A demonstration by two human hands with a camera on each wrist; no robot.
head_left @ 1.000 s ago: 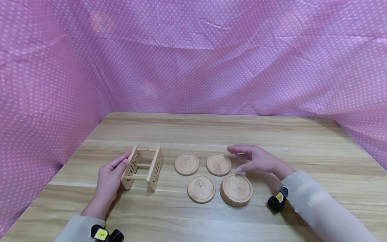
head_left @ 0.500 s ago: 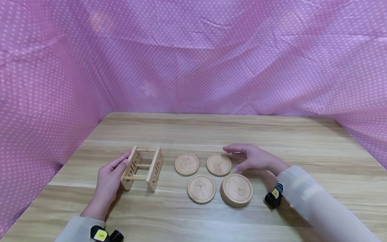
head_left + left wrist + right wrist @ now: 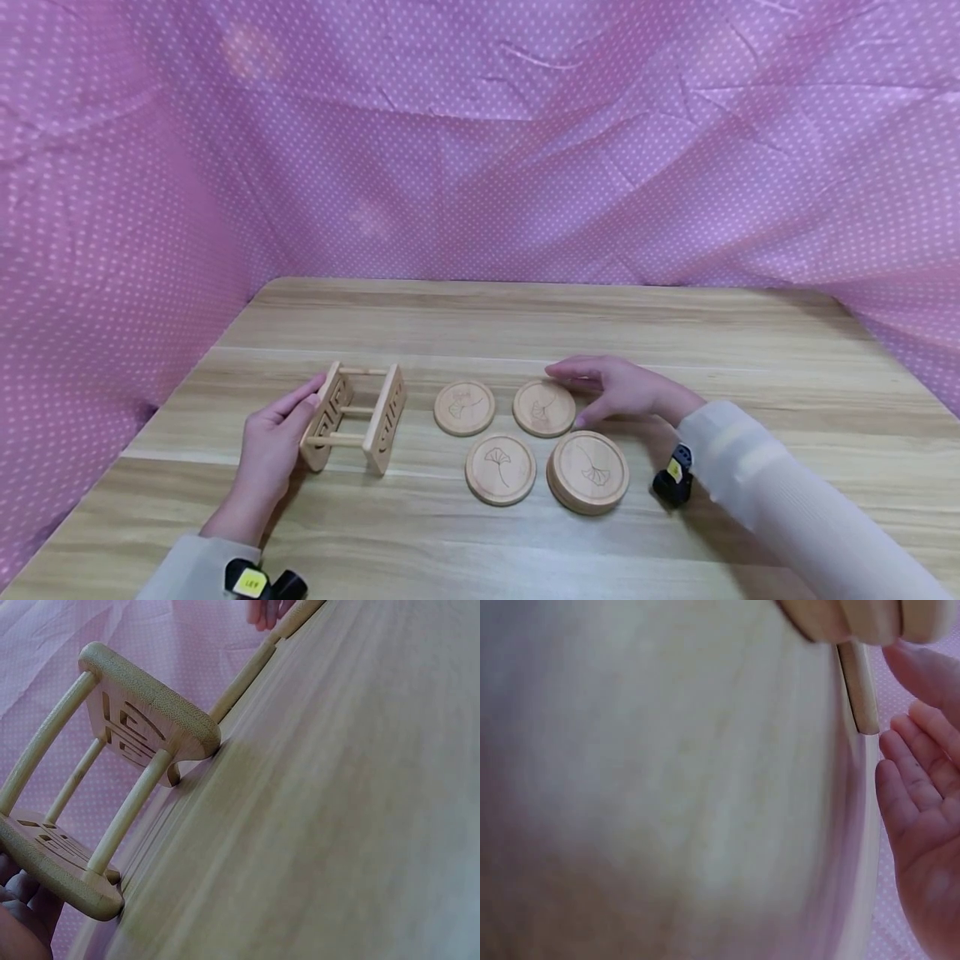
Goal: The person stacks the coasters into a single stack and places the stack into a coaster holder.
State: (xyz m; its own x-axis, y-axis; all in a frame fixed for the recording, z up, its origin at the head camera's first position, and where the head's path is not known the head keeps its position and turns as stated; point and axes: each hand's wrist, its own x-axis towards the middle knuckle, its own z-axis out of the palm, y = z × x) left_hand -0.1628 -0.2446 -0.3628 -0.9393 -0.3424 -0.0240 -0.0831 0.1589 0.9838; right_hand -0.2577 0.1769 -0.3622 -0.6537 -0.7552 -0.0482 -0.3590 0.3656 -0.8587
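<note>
A small wooden coaster rack (image 3: 352, 417), two cut-out side panels joined by dowels, stands on the left of the table. My left hand (image 3: 273, 446) holds its left panel; in the left wrist view its fingers (image 3: 22, 889) are partly behind that panel. Round wooden coasters with engraved leaves lie right of the rack: a far-left coaster (image 3: 464, 408), a far-right coaster (image 3: 543, 408), a near-left coaster (image 3: 500, 469) and a near-right stack (image 3: 588, 472). My right hand (image 3: 618, 389) is at the far-right coaster's right edge, thumb and fingers apart; contact is unclear.
The wooden table (image 3: 720, 333) has pink dotted cloth (image 3: 480, 167) hanging behind it and at both sides. Each wrist wears a small black camera, one on the left (image 3: 262, 581) and one on the right (image 3: 674, 479).
My right hand has moved left, from beside the far-right coaster to its edge. The left hand, rack and coasters stay where they were.
</note>
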